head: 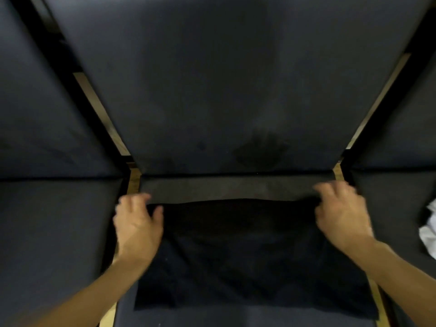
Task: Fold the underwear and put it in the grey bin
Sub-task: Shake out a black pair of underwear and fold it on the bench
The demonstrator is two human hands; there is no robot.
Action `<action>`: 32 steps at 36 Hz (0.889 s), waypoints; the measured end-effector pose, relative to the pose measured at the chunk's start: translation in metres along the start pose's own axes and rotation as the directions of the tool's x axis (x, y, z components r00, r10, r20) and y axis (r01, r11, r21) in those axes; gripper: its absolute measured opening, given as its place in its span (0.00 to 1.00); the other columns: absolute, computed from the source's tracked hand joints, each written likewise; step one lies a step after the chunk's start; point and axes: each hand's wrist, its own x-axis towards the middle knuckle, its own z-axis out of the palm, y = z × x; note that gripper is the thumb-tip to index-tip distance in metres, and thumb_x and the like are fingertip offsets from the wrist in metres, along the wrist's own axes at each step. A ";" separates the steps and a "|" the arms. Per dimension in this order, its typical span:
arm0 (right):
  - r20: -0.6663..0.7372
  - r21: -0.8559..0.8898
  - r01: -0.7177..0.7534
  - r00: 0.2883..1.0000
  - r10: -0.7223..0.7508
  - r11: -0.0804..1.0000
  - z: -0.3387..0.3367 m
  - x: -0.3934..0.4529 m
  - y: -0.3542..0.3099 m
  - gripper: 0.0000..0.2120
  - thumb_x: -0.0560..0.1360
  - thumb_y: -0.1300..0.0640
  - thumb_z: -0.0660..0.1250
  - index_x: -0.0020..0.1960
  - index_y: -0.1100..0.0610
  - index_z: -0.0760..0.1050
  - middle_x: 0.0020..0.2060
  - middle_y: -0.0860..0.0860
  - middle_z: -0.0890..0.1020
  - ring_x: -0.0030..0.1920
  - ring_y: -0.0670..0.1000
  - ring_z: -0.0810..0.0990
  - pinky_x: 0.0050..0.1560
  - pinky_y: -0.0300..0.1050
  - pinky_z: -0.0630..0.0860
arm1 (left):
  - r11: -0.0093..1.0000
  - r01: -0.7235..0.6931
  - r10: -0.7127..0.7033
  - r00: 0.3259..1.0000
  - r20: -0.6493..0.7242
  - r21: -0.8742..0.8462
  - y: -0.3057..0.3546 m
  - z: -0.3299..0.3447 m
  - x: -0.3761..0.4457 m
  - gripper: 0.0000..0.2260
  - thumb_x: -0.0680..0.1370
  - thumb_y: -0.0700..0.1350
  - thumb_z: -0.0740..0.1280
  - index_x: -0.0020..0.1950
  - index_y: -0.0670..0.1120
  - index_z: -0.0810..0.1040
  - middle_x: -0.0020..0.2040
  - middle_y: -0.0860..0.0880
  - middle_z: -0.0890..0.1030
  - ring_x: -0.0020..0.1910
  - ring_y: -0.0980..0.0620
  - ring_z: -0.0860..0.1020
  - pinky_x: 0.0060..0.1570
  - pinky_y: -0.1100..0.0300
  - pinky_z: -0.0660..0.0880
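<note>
The underwear [236, 251] lies flat on the dark seat cushion [236, 187] in front of me. My left hand [138, 223] and right hand [342, 213] each pinch a far corner, keeping that edge taut for folding. No grey bin shows; black-on-dark hides the seams.

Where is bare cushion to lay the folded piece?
Bare: the seat strip between the black underwear and the backrest, and the left seat cushion. Crowded: the right cushion, where white cloth lies beside the right hand.
</note>
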 end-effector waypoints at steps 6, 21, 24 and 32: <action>0.150 0.222 0.340 0.914 -0.377 0.914 0.011 0.004 -0.084 0.24 0.77 0.57 0.63 0.72 0.52 0.63 0.66 0.51 0.69 0.66 0.54 0.69 0.64 0.49 0.66 | 0.887 -0.459 0.448 0.833 0.324 -0.046 0.067 0.017 -0.098 0.14 0.71 0.57 0.60 0.47 0.48 0.75 0.44 0.48 0.78 0.41 0.46 0.75 0.42 0.51 0.66; 0.576 0.154 -0.211 0.813 0.086 0.965 0.025 -0.084 -0.080 0.35 0.77 0.46 0.64 0.72 0.58 0.48 0.63 0.53 0.72 0.60 0.53 0.76 0.51 0.44 0.73 | 0.971 -0.082 -0.024 0.901 0.433 0.223 0.041 0.006 -0.053 0.28 0.72 0.52 0.72 0.67 0.45 0.67 0.64 0.45 0.71 0.62 0.45 0.70 0.60 0.47 0.70; 0.490 0.292 -0.345 0.855 0.170 0.892 0.019 -0.082 -0.093 0.28 0.75 0.49 0.68 0.65 0.59 0.57 0.60 0.55 0.72 0.58 0.54 0.75 0.49 0.45 0.73 | 0.973 0.216 -0.227 0.846 0.482 0.079 0.052 0.005 -0.068 0.20 0.78 0.53 0.64 0.65 0.46 0.63 0.62 0.48 0.71 0.61 0.48 0.70 0.59 0.52 0.71; 0.594 0.445 -0.603 0.752 0.285 0.663 0.024 -0.062 -0.108 0.23 0.74 0.54 0.70 0.62 0.64 0.65 0.50 0.59 0.76 0.46 0.56 0.76 0.44 0.46 0.75 | 0.653 0.752 -0.503 0.521 0.690 -0.092 0.053 0.011 -0.058 0.24 0.72 0.47 0.73 0.63 0.39 0.69 0.58 0.41 0.78 0.54 0.42 0.78 0.51 0.54 0.77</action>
